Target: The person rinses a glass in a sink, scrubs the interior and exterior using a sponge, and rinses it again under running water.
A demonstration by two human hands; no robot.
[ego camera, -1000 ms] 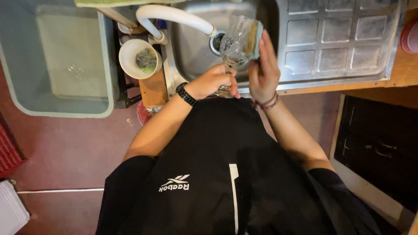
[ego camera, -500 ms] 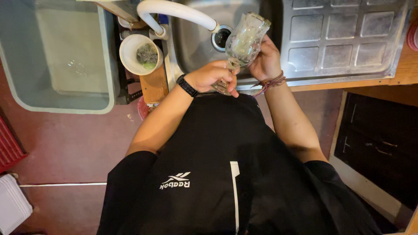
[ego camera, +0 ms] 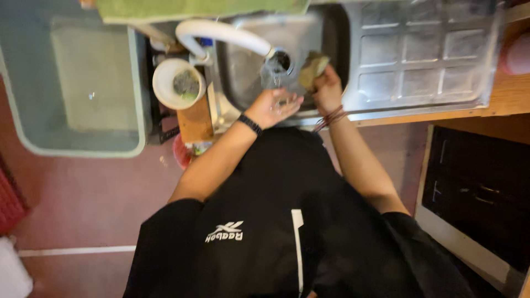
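My left hand (ego camera: 274,105), with a black band on its wrist, grips the base of a clear stemmed glass (ego camera: 274,77) over the steel sink (ego camera: 243,83). The glass is blurred and sits just under the spout of the white curved faucet (ego camera: 221,33). My right hand (ego camera: 326,88), with red cords on its wrist, holds a yellow-green sponge (ego camera: 313,67) right beside the glass, near the drain. Whether the sponge touches the glass is unclear.
A ribbed steel drainboard (ego camera: 419,60) lies right of the sink, on a wooden counter (ego camera: 508,99). Left of the sink stands a white cup (ego camera: 178,84) holding a green scrubber. A large grey-blue tub (ego camera: 72,83) sits farther left. A dark cabinet (ego camera: 475,187) is at lower right.
The glass has come down from being held tilted up above the sink to low in the basin under the spout. My right hand has moved off the glass bowl and now shows the sponge.
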